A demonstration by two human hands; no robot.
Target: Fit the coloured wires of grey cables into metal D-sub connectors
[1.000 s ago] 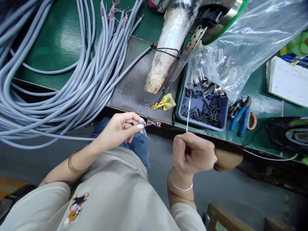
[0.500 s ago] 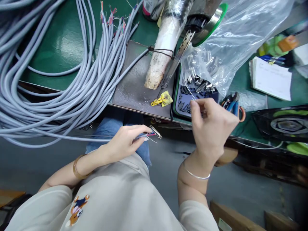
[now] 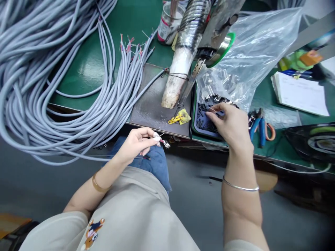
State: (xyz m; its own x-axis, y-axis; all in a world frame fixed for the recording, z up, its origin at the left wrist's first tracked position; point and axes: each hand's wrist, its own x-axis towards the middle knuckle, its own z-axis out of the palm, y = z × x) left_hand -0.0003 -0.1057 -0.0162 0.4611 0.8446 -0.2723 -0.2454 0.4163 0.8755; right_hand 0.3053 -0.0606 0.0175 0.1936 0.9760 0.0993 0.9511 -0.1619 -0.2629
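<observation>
My left hand (image 3: 141, 142) is closed, thumb against fingers, on a small metal pin connector (image 3: 166, 143) with red wires leading into it. A short thin strand sticks out above the fingertips. Below this hand a grey cable runs in from the left, and a small dark piece (image 3: 147, 157) shows there, partly hidden. My right hand (image 3: 229, 122) is over the tray (image 3: 194, 118) of small black parts. Its thumb and forefinger are nearly together, with a short bright bit of thin wire (image 3: 213, 109) at their tips.
A large bundle of grey cables (image 3: 65, 129) covers the left side. A metal plate (image 3: 154, 104) carries a yellow clip (image 3: 175, 119) under a white-wrapped duct (image 3: 178, 76). Beside it are a green-rimmed spool (image 3: 227, 50), a plastic bag (image 3: 261, 52), pliers (image 3: 259, 127) and papers (image 3: 300, 92).
My right hand has moved over the tray, its fingertips further in among the black parts. My left hand has turned, so the connector now shows nearly end-on. The view has shifted slightly.
</observation>
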